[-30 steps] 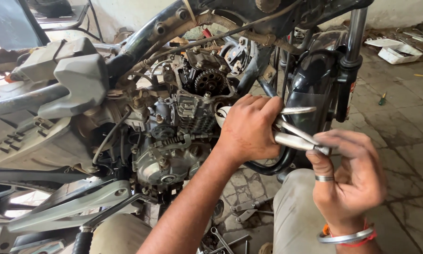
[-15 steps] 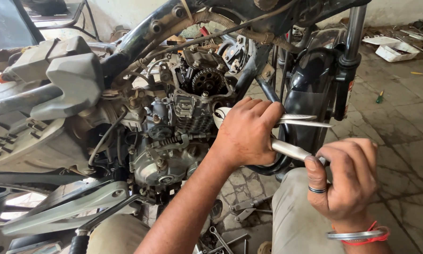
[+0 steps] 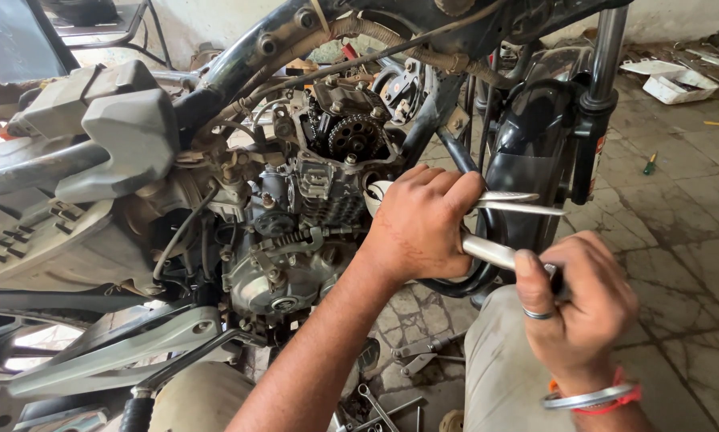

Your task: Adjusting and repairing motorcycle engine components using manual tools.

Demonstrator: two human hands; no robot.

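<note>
Beside a stripped motorcycle engine (image 3: 311, 208), the left hand (image 3: 419, 224) closes its grip around several wrenches (image 3: 507, 200), while the right hand (image 3: 583, 308) clenches a steel handle (image 3: 491, 252).

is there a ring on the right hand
Yes, the right hand wears a dark ring on a finger while gripping a metal tool handle.

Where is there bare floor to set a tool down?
Bare paving lies right of the front fork, short of the white tray. Below the engine, spanners crowd the floor; both hands fill the gap beside it.
</note>
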